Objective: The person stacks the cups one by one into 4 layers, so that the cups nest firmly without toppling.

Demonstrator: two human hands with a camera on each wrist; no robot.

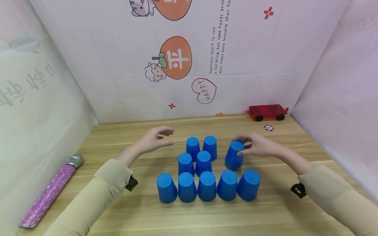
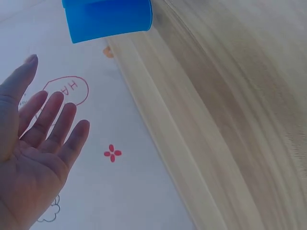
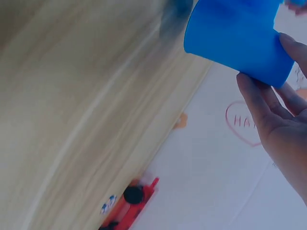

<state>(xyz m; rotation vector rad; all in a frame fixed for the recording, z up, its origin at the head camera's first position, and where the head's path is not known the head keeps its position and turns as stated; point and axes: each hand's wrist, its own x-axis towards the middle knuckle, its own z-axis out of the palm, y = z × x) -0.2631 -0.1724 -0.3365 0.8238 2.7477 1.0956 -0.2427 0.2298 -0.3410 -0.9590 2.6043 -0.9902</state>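
My right hand [image 1: 254,145] grips an upside-down blue cup [image 1: 234,157] near its closed end, fingers on one side and thumb on the other. The cup leans slightly in the head view; in the right wrist view, fingertips [image 3: 245,84] lie against its side. My left hand [image 1: 156,140] is held out above the table, fingers apart and holding nothing, left of two upside-down blue cups [image 1: 193,149] at the back. Two more blue cups [image 1: 203,164] stand in front of those. Nearest me is a row of several upside-down blue cups [image 1: 207,186].
A purple glittery microphone [image 1: 53,191] lies at the left of the wooden table [image 1: 133,213]. At the back right stand a red toy wagon [image 1: 268,111] and a small round chip [image 1: 269,128]. Printed white sheets [image 1: 118,91] wall in the back and sides.
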